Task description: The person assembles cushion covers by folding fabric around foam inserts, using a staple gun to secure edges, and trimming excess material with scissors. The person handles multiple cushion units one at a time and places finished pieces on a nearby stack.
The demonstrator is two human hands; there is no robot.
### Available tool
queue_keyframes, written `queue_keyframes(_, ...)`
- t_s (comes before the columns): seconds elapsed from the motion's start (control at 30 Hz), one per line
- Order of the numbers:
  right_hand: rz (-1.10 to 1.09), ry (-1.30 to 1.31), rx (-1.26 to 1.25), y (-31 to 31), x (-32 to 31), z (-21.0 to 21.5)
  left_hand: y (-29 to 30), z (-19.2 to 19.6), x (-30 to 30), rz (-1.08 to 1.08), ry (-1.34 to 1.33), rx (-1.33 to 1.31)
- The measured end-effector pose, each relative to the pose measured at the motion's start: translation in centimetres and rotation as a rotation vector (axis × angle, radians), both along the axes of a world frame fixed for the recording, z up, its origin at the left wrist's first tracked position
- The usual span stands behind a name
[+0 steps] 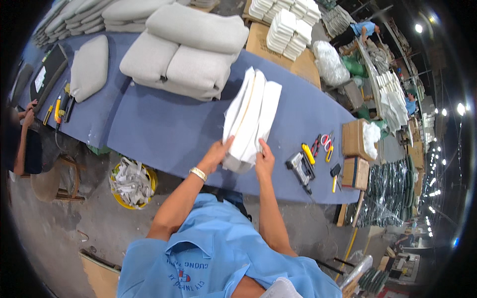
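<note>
A long white padded fabric piece [254,111], with pleat-like folds along its length and a greyish near end, is held just over the front of the blue-covered table [164,134]. My left hand [216,155] grips its near left side, thumb on top. On the near right edge my right hand [265,157] is closed, thumb pressed against the fabric. The undersides of both grips are hidden. Beyond the piece, to the left, sit stacked grey cushions [184,62]. Right of my right hand lies a staple gun [300,169], with a yellow-handled cutter [308,154] beside it.
Pliers [316,145], scissors [326,142] and a black-headed tool [336,171] lie near cardboard boxes [355,174] at right. A yellow bucket [153,185] of scraps stands on the floor. At far left, a co-worker's hands [29,114] are near a dark panel [52,67].
</note>
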State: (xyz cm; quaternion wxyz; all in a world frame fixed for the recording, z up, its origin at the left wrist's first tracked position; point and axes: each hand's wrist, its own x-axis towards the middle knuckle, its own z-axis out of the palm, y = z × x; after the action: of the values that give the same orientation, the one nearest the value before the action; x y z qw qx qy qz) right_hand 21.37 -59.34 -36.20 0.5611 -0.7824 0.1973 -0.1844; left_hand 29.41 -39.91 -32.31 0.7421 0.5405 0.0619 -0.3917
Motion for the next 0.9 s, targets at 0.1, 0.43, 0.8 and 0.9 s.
queue_keyframes(0.1, -0.037, 0.074, 0.277, -1.8, 0.5, 1.3, -1.1, 1.3, -0.1, -0.129, -0.282, 0.199)
queue_keyframes(0.43, -0.018, 0.015, 0.299, -14.7, 10.3, 3.2, -14.0, 5.7, 6.9, -0.146, -0.828, 0.643)
queue_keyframes(0.8, 0.085, 0.025, -0.205, -22.3, 21.0, 9.9, -22.8, 7.3, 7.5, -0.13, -0.825, 0.874)
queue_keyframes(0.9, 0.154, 0.099, -0.324, -23.8, 22.4, 10.3, -24.1, 7.9, 8.6, -0.131, -0.888, 0.939)
